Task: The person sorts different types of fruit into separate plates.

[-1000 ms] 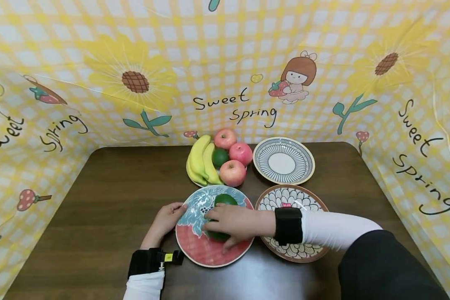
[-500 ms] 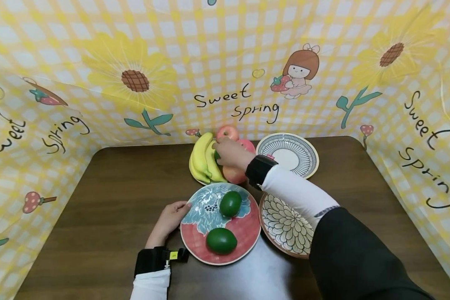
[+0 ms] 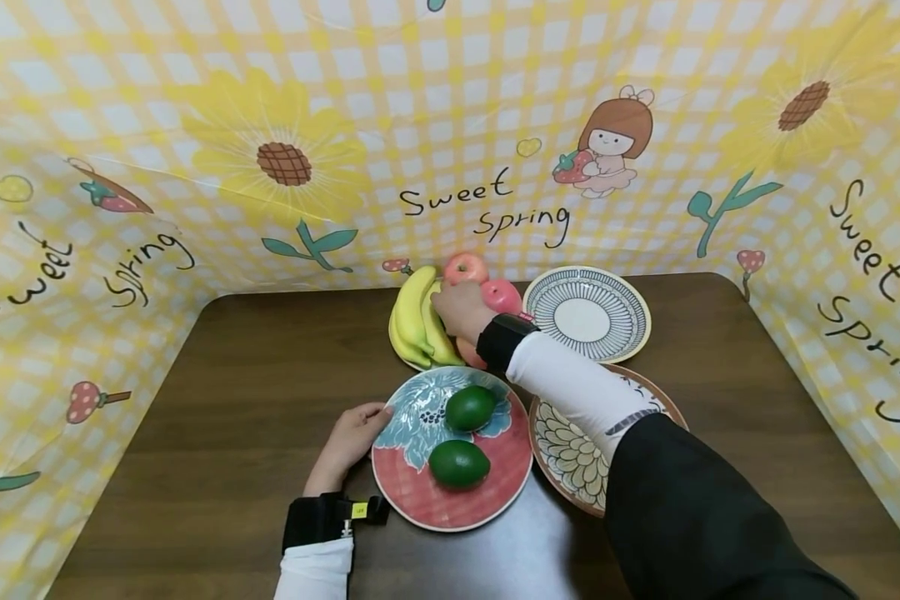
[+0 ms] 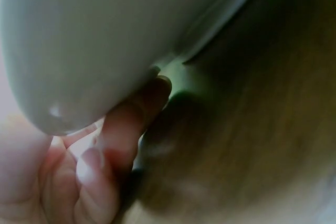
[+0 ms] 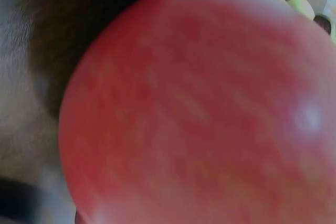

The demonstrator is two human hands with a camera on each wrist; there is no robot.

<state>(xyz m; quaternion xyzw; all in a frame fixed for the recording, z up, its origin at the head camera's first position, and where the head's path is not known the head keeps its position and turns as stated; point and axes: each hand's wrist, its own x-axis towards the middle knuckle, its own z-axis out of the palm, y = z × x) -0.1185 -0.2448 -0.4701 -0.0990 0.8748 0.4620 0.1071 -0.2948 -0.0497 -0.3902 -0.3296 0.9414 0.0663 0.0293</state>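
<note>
My left hand (image 3: 355, 435) pinches the left rim of a red and blue plate (image 3: 450, 512). Its thumb lies on top, and the left wrist view shows fingers (image 4: 123, 129) under the pale underside (image 4: 100, 40). Two smooth, dark green oval fruits (image 3: 459, 464) lie apart on that plate. Behind it my right hand (image 3: 461, 308) reaches down into a fruit pile, between bananas (image 3: 414, 317) and apples (image 3: 466, 268); its fingertips and what lies beneath them are hidden. A red apple (image 5: 194, 108) fills most of the right wrist view.
A blue-lined white plate (image 3: 581, 317) stands at the back right. In front of it, a brown-rimmed petal-patterned plate (image 3: 570, 467) is partly covered by my right sleeve. A yellow checked cloth (image 3: 450, 125) rises behind the brown table (image 3: 255, 417).
My right hand has gone from the green fruits on the red and blue plate up to the fruit pile, covering the green fruit there. My left hand stays on the rim.
</note>
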